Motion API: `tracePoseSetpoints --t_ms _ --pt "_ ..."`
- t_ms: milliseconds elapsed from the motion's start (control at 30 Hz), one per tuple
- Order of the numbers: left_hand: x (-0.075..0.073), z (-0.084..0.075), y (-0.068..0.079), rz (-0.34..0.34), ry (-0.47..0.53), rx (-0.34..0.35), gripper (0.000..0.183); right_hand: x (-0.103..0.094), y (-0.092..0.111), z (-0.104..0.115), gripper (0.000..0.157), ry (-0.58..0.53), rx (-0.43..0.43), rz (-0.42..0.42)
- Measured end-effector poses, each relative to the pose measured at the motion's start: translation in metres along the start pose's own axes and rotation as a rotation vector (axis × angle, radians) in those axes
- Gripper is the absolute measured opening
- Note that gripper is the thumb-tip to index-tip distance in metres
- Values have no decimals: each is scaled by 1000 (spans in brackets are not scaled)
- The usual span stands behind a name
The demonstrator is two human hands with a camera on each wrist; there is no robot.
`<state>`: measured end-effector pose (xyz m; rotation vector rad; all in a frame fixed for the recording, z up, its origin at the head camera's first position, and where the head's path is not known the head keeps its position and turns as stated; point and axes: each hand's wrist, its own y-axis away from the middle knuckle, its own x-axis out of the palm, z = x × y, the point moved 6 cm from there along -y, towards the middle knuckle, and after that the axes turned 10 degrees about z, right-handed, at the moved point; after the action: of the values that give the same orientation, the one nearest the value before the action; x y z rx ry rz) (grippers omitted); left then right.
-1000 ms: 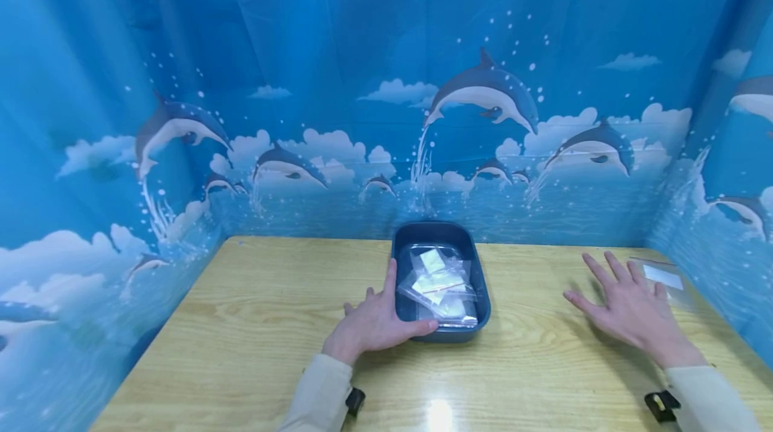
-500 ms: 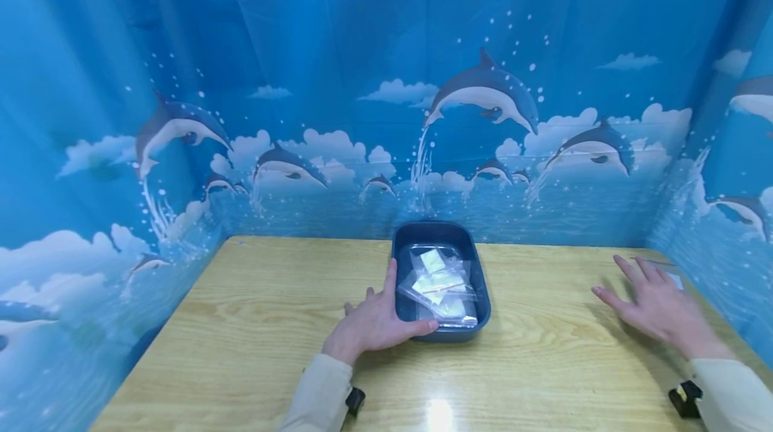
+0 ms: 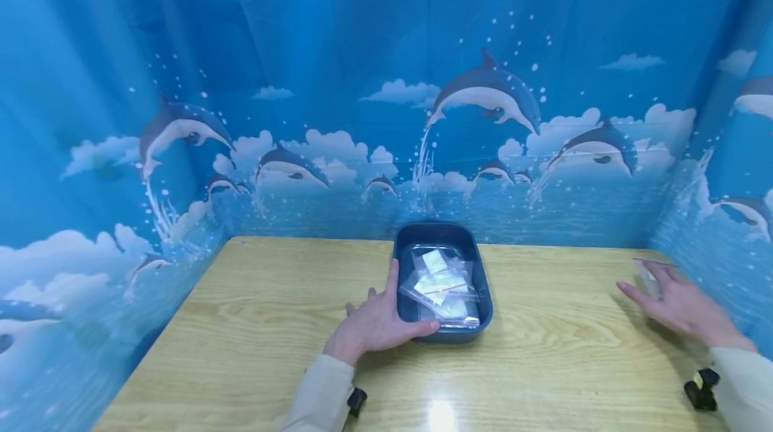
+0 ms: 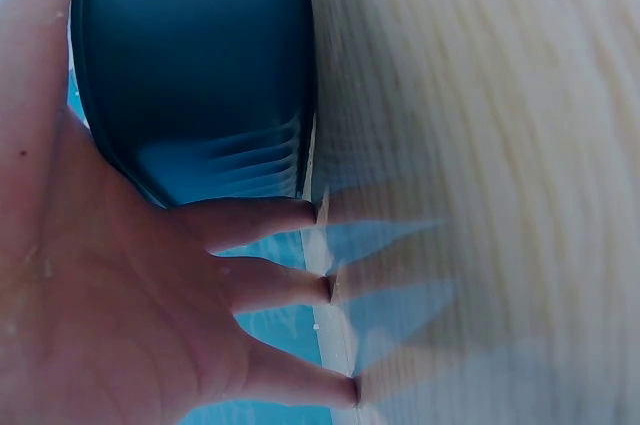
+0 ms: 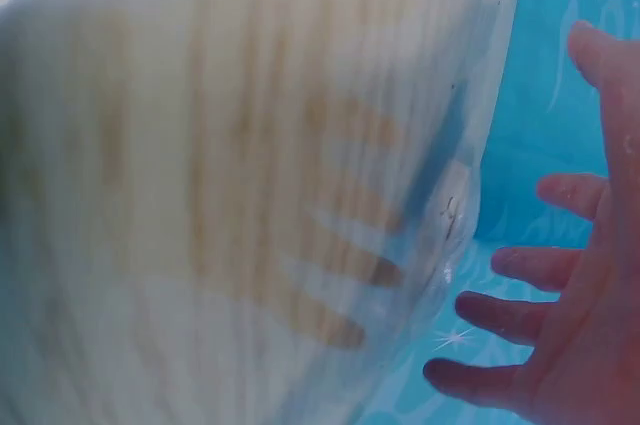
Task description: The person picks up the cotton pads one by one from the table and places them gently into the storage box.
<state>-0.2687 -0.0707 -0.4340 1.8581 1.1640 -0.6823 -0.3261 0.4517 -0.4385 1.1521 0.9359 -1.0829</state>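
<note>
A dark blue tray (image 3: 447, 337) stands at the table's far middle, holding several clear zip bags (image 3: 447, 284) with white contents. My left hand (image 3: 371, 325) rests at its near-left corner, thumb over the near rim and index finger along the left side. In the left wrist view, the other fingers extend straight beside the tray wall (image 4: 200, 55), tips at the table surface. Far right, a clear zip bag (image 3: 649, 279) lies mostly hidden under my right hand (image 3: 688, 308). The right wrist view shows these fingers spread and apart from the bag (image 5: 447, 220).
The wooden table (image 3: 290, 284) extends to both sides of the tray. A blue dolphin-print curtain (image 3: 338, 83) closes off the back and both sides. Its right part comes close to my right hand.
My right hand has moved right and slightly down, now over the zip bag, covering most of it. My left hand and the tray have stayed in place.
</note>
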Motion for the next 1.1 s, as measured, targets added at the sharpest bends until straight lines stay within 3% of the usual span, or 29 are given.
tracePoseSetpoints --t_ms 233,467,867,1100 --pt "1 0 -1 6 7 4 134 5 -2 -15 108 2 45 92" --pt "1 1 0 -3 4 7 134 -6 1 -11 88 -42 -48 0" --pt "1 -1 -1 1 -4 5 133 1 -1 -27 77 -31 16 -29" --pt "0 0 0 2 -2 6 134 -4 -3 -31 56 -73 1 -71"
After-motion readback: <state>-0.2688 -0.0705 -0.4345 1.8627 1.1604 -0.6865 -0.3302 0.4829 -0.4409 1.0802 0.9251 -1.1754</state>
